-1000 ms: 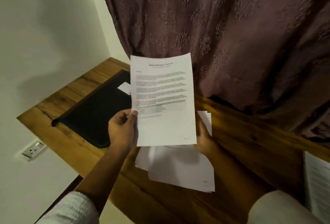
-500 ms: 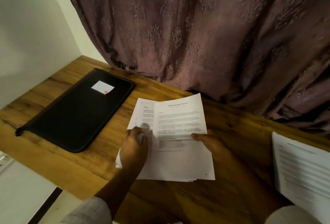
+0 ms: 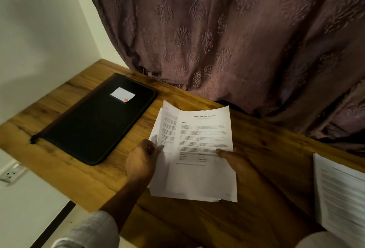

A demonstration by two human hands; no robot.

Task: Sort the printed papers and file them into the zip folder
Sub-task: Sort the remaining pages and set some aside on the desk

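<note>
A loose stack of printed papers [image 3: 199, 170] lies fanned on the wooden desk [image 3: 266, 178], its top sheet headed with a title and text blocks. My left hand [image 3: 141, 160] pinches the left edges of the lower sheets. My right hand [image 3: 235, 162] lies on the right side of the top sheet, thumb on the page. The black zip folder [image 3: 94, 127] lies flat and zipped shut to the left of the papers, with a small white label near its far end.
A second pile of printed sheets [image 3: 341, 194] sits at the desk's right edge. A patterned brown curtain [image 3: 227, 36] hangs along the back. A white wall is on the left with a socket [image 3: 10, 174] below desk level.
The sheet held up in the air by my left hand has come down onto the stack on the desk. Both hands now rest on the fanned papers.
</note>
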